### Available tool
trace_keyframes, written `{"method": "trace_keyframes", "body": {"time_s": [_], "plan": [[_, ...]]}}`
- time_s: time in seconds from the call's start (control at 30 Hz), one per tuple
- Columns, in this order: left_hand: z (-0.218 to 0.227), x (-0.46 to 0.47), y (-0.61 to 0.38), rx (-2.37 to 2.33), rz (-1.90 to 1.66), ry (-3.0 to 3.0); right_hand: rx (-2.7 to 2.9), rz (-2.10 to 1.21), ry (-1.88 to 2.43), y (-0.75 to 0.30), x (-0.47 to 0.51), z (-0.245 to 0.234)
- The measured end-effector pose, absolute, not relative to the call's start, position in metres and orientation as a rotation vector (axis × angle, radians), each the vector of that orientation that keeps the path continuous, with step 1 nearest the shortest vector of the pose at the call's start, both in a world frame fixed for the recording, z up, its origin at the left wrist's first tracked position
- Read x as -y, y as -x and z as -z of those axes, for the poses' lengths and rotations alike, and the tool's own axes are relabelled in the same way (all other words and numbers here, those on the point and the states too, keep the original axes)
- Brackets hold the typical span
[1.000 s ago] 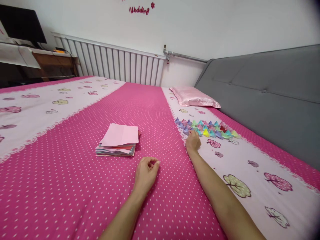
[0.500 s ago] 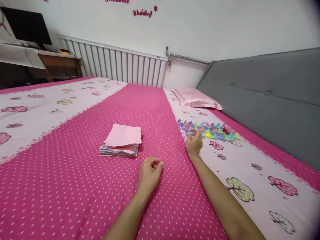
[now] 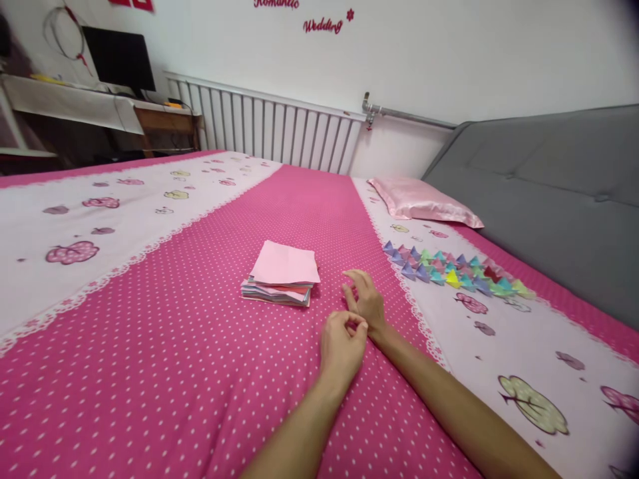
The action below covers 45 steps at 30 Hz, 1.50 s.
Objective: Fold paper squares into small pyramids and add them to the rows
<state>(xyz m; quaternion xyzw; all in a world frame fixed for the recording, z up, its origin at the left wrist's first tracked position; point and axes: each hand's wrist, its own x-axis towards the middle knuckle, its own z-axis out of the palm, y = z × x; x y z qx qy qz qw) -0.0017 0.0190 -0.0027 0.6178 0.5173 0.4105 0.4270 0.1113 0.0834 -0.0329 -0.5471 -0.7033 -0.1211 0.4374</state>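
Though close enough to touch, hold no sheet between them. Left hand (image 3: 342, 342) resting on the pink dotted bedspread (image 3: 174, 346), loosely curled, fingertips bunched against the thumb; cannot tell whether anything tiny sits in that pinch. Right hand (image 3: 367, 303) just beyond it at one o'clock, fingers slack and slightly spread, nothing gripped.

Stack of paper squares (image 3: 283, 276) at eleven o'clock from the hands, near but apart, edges roughly squared, pale pink sheet on top. Likely kept that way to let a single sheet lift off cleanly.

Folded paper pieces (image 3: 452, 271) at two o'clock, packed in tight rows on the pale border strip, points up. Probably parked there to stay clear of the flat middle strip and to avoid being crushed.

Pink satin pillow (image 3: 424, 203) farther off at one o'clock, beside the grey headboard (image 3: 549, 199). White radiator (image 3: 279, 130) at twelve o'clock along the wall, dark monitor (image 3: 120, 63) on a shelf at ten o'clock.
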Motion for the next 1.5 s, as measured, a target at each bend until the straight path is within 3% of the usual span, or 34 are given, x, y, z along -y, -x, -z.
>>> {"method": "trace_keyframes", "body": {"time_s": [0.33,1.07,1.27,1.5], "plan": [[-0.009,-0.011,0.01,-1.185,-1.381,-1.657,1.71,0.107,1.208,-0.069,-0.095,0.028],[-0.01,-0.008,0.011,-1.199,-1.411,-1.81,1.598,0.118,1.048,-0.071,-0.093,0.02],[-0.015,-0.001,0.017,-0.986,-1.693,-2.005,1.364,0.098,1.118,-0.099,-0.048,0.006],[-0.015,0.001,0.027,-0.917,-2.025,-2.143,1.303,-0.11,1.364,-0.123,0.047,0.028]]}}
